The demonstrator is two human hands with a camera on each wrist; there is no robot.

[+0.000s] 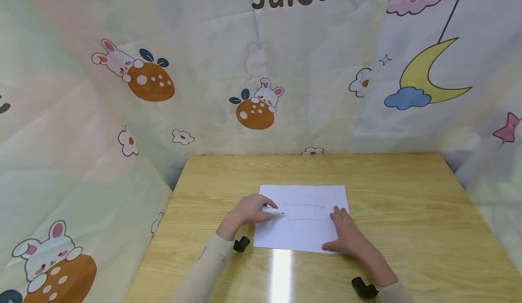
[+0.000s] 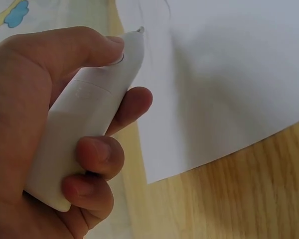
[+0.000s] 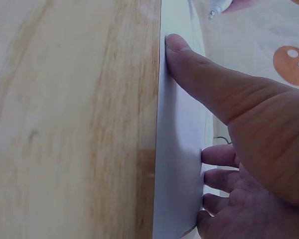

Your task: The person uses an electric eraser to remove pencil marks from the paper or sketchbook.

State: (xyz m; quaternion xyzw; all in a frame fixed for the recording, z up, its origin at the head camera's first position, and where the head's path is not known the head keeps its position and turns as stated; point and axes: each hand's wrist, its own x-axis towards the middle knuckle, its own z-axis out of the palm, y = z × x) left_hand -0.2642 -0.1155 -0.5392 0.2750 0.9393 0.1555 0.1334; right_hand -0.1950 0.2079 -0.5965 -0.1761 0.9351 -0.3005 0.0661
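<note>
A white sheet of paper (image 1: pixel 302 237) lies on the table, with faint curved and straight lines drawn across its middle. My left hand (image 1: pixel 253 209) is over the sheet's left edge and grips a white pen-like tool (image 2: pixel 84 114). In the left wrist view the thumb lies on a button near its narrow tip, and the other fingers curl round the body. My right hand (image 1: pixel 348 235) rests on the sheet's right side with fingers spread. The right wrist view shows the thumb and fingertips of this hand (image 3: pixel 249 129) pressing on the paper (image 3: pixel 177 149).
The wooden table (image 1: pixel 408 212) extends around the sheet, with a bright reflection in front. A printed cloth (image 1: pixel 318 67) with rabbits, flowers and a moon hangs behind and at the sides. Black wrist mounts (image 1: pixel 241 244) show beside both forearms.
</note>
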